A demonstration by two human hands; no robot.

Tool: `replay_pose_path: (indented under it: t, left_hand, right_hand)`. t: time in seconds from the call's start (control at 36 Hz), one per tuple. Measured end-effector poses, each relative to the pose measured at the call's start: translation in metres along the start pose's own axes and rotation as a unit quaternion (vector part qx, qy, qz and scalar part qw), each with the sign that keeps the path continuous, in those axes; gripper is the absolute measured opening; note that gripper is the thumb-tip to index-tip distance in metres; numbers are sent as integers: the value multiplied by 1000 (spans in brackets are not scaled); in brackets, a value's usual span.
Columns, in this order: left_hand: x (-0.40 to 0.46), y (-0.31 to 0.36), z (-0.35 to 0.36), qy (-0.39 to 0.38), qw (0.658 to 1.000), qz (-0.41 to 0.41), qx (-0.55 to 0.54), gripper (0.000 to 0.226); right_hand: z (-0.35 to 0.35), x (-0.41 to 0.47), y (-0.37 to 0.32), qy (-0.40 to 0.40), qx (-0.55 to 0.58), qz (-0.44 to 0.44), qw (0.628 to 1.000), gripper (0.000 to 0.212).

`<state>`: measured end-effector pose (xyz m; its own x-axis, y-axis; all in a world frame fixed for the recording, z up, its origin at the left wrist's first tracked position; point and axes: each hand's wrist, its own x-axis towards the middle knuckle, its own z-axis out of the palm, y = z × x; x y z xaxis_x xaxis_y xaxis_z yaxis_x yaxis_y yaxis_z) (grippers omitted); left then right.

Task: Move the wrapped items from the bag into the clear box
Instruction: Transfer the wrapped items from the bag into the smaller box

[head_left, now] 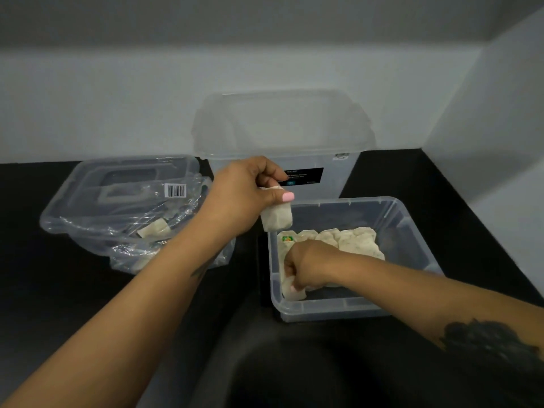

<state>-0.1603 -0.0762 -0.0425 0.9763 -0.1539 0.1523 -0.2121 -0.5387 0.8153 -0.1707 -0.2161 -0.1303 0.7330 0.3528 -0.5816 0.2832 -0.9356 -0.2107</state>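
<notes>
My left hand [247, 195] pinches a white wrapped item [276, 217] by its top, just above the back left corner of the clear box [409, 228]. Inside the box lies a row of several white wrapped items [347, 240], one with a green and orange label. My right hand [306, 266] is down in the box near its front left corner, fingers closed on another wrapped item [294, 291]. The crumpled clear plastic bag [164, 231] lies to the left with a few wrapped items [154, 228] still inside it.
The bag rests on an upturned clear lid [97, 189] with a barcode sticker. A taller clear bin [282, 136] with its lid on stands behind the box against the white wall. All sit on a black counter; a dark sink basin lies in front.
</notes>
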Motion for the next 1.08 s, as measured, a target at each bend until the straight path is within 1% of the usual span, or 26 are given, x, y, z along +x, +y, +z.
replay_pose_path:
  t: [0.14, 0.39, 0.5, 0.64, 0.72, 0.81, 0.89, 0.92, 1.0, 1.08]
  left_hand:
    - [1, 0, 3, -6, 1000, -5, 6, 23]
    - [6, 2, 9, -17, 1000, -12, -4, 24]
    - [8, 3, 12, -26, 1000, -11, -8, 26]
    - [9, 2, 14, -33, 999, -7, -6, 23]
    - [8, 2, 15, -36, 999, -5, -8, 23]
    - [8, 2, 16, -39, 999, -9, -10, 24]
    - [8, 1, 16, -51, 999, -14, -7, 25]
    - [8, 1, 16, -56, 998, -16, -5, 25]
    - [10, -2, 17, -67, 997, -26, 0, 27]
    - [14, -4, 20, -79, 996, -41, 4, 28]
  right_hand:
    - [3, 8, -2, 22, -43, 25, 999, 32]
    - [2, 12, 0, 16, -40, 20, 999, 33]
    - [6, 13, 0, 42, -81, 18, 996, 34]
    - [9, 17, -1, 89, -167, 30, 982, 35]
    - [10, 17, -1, 95, -208, 36, 973, 36]
    - [7, 16, 1, 83, -222, 40, 971, 37]
    - [-5, 11, 4, 53, -197, 49, 978, 45]
    - [-12, 7, 5, 46, -172, 55, 982, 46]
    - [-32, -5, 12, 40, -84, 54, 994, 40]
    - [-51, -15, 22, 39, 5, 41, 998, 40]
